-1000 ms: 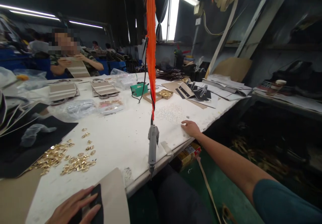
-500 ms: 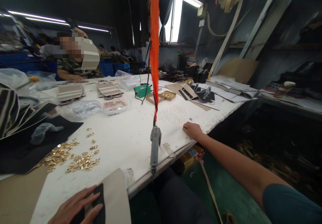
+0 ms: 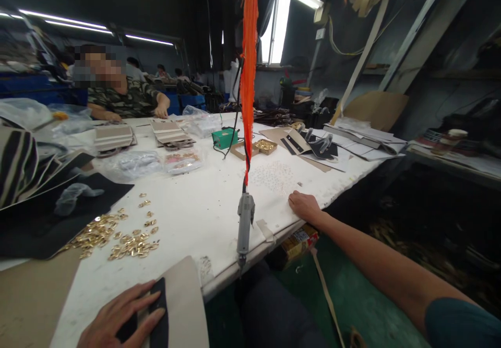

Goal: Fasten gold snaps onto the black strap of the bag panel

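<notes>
My left hand (image 3: 117,314) lies at the bottom of the view on a beige panel (image 3: 182,301), with its fingers across a black strip (image 3: 158,314). Just above it, loose gold metal fittings (image 3: 133,246) are scattered on the white table (image 3: 203,207). My right hand (image 3: 305,207) rests flat near the table's front edge and holds nothing. Small pale pieces (image 3: 272,177) are spread on the table beyond it. An electric screwdriver (image 3: 245,225) hangs between my hands, below an orange fringed strip (image 3: 249,61).
A person in a camouflage top (image 3: 121,100) sits across the table, hands down. Stacked beige panels (image 3: 113,137), plastic bags (image 3: 136,164), a green box (image 3: 224,138) and a black sheet (image 3: 58,215) lie on the table. Papers and templates (image 3: 324,147) lie to the right.
The view has turned slightly to the right. The person across the table has lowered the raised beige panel, and their hands are now down at the table. My hands have barely moved.
</notes>
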